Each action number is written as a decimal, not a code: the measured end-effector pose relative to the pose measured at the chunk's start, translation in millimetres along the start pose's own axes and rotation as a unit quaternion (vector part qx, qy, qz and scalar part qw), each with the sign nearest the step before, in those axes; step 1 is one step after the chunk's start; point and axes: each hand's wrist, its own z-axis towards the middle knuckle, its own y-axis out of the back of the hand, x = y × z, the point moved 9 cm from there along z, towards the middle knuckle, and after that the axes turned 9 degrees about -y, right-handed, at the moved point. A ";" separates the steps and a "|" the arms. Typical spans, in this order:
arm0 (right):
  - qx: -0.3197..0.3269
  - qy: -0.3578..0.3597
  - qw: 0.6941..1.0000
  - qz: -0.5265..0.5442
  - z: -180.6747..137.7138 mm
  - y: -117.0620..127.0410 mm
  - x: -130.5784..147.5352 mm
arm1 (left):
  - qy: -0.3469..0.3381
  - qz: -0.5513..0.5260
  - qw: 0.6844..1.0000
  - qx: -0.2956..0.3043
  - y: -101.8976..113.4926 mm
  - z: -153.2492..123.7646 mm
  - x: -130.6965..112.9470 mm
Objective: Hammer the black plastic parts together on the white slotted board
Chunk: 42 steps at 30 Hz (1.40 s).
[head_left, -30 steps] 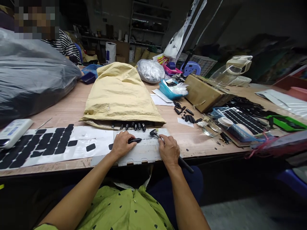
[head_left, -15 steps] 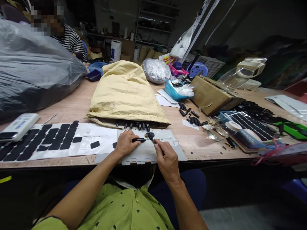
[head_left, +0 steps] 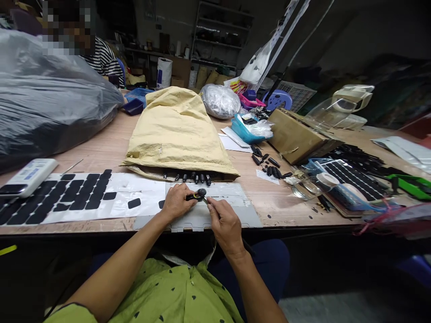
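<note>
My left hand point(head_left: 177, 201) is closed on a small black rod-shaped part point(head_left: 192, 196), pinning it down on a grey metal plate point(head_left: 229, 215) at the table's near edge. In my right hand point(head_left: 225, 227) I grip a small hammer, whose round head point(head_left: 201, 193) rests on the tip of that part. Its dark handle runs back under my wrist. Just beyond my hands, a row of similar black parts point(head_left: 195, 177) pokes out from under a yellow woven sack point(head_left: 175, 130).
A white sheet with black pads point(head_left: 77, 197) and a white device point(head_left: 23, 177) lie left. A large black plastic bag point(head_left: 47, 103) fills the far left, with a person in a striped shirt point(head_left: 104, 60) behind. Right: loose black parts point(head_left: 269, 166), cardboard box point(head_left: 296, 132), solar panels point(head_left: 350, 177).
My right hand has swung the hammer leftward, from beside the part down onto its tip. The left hand keeps holding the part in the same spot.
</note>
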 end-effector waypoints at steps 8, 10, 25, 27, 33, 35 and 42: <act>-0.082 -0.049 0.992 -0.085 16.9 25.3 -40.8 | 0.016 -0.006 1.000 -0.001 2.3 -0.9 0.0; -0.098 -0.091 0.978 -0.159 25.1 33.0 -63.1 | 0.015 -0.009 1.000 0.000 2.2 -1.5 0.4; -0.122 -0.165 0.942 -0.267 32.7 35.9 -98.2 | -0.141 -0.061 0.980 0.123 -10.1 -36.0 -47.6; -0.123 -0.165 0.941 -0.268 32.6 35.9 -98.2 | -0.158 -0.062 0.975 0.144 -11.7 -46.3 -56.3; -0.125 -0.167 0.940 -0.271 32.0 35.6 -96.0 | -0.145 -0.043 0.982 0.117 -6.9 -24.9 -64.5; -0.126 -0.168 0.939 -0.271 32.1 35.7 -95.5 | -0.101 -0.026 0.992 0.064 -1.7 -1.0 -57.1; -0.124 -0.168 0.940 -0.271 32.9 36.2 -95.9 | -0.042 0.152 0.986 0.044 -15.9 64.1 -52.1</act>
